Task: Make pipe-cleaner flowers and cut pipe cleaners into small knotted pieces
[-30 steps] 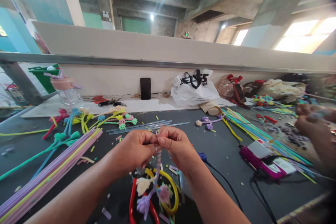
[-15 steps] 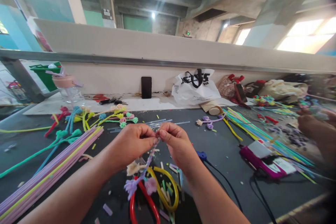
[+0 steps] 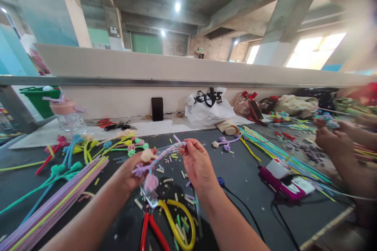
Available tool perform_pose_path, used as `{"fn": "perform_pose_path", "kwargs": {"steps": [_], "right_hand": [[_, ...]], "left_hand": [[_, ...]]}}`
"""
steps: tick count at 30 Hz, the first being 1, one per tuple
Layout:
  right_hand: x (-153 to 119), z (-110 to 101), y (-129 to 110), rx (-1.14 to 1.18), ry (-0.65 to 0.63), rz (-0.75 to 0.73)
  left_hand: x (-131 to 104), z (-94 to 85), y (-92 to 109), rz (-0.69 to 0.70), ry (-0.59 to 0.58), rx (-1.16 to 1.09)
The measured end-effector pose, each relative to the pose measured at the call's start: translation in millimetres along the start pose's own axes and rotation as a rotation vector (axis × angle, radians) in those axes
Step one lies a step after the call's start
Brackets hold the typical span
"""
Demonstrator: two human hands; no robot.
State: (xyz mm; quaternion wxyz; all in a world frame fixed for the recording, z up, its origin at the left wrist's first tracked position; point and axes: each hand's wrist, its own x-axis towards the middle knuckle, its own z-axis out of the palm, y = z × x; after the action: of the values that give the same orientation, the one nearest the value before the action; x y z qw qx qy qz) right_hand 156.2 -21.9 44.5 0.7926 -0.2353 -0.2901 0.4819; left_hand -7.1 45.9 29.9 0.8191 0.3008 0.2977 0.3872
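Observation:
A braided pipe-cleaner stem (image 3: 167, 152) in pale purple and pink stretches between my two hands. My right hand (image 3: 196, 160) pinches its upper end. At the lower end, which bears purple, pink and cream fluffy flowers, my left hand (image 3: 129, 174) has its fingers closed behind the purple and cream ones. The pink flower (image 3: 151, 183) hangs below, over the metal head of pliers with red handles (image 3: 159, 232). A yellow-handled tool (image 3: 192, 225) lies beside the pliers, among cut scraps.
Pipe-cleaner bundles lie left (image 3: 61, 204) and right (image 3: 282, 153). Finished flower stems (image 3: 70, 147) lie back left. A magenta device (image 3: 279, 186) with cables is at right. A phone (image 3: 157, 109) and white bag (image 3: 208, 108) stand behind. Another person's hands (image 3: 330, 141) work at far right.
My left hand has moved from the stem's tip down to the flower end. The stem is now lifted and slanted between my hands. The view has shifted to the right and upward.

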Motion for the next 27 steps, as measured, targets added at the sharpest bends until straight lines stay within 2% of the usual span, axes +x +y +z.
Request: {"fn": "perform_pose_path", "kwargs": {"steps": [3,4,7,9,12,14,16,20,23,27], "right_hand": [[2,-2,-3,0.001,-0.01,-0.023],[3,-3,-5,0.003,-0.01,-0.031],[5,-5,-11,0.01,0.0,-0.068],[5,-5,-10,0.009,-0.003,-0.086],[0,0,-1,-0.027,-0.023,-0.082],[-5,3,8,-0.073,-0.049,-0.051],[-10,6,17,-0.12,-0.079,-0.011],[-17,6,28,-0.18,-0.103,0.064],[-18,4,31,-0.192,-0.113,0.069],[-17,3,33,-0.191,-0.115,0.089]], "left_hand": [[0,1.8,-9,-0.11,-0.077,-0.114],[1,-0.7,-7,-0.089,-0.071,-0.128],[8,-13.2,0,0.055,0.044,-0.16],[11,-16.8,-1,0.06,0.073,-0.186],[5,-4.7,-14,0.022,0.021,-0.075],[-5,10.9,-24,0.103,-0.118,0.043],[-15,25.3,-31,0.225,-0.178,0.097],[-22,35.7,-33,0.391,-0.083,0.146],[-19,32.6,-30,0.423,-0.038,0.16],[-17,30.1,-30,0.457,-0.044,0.219]]}}
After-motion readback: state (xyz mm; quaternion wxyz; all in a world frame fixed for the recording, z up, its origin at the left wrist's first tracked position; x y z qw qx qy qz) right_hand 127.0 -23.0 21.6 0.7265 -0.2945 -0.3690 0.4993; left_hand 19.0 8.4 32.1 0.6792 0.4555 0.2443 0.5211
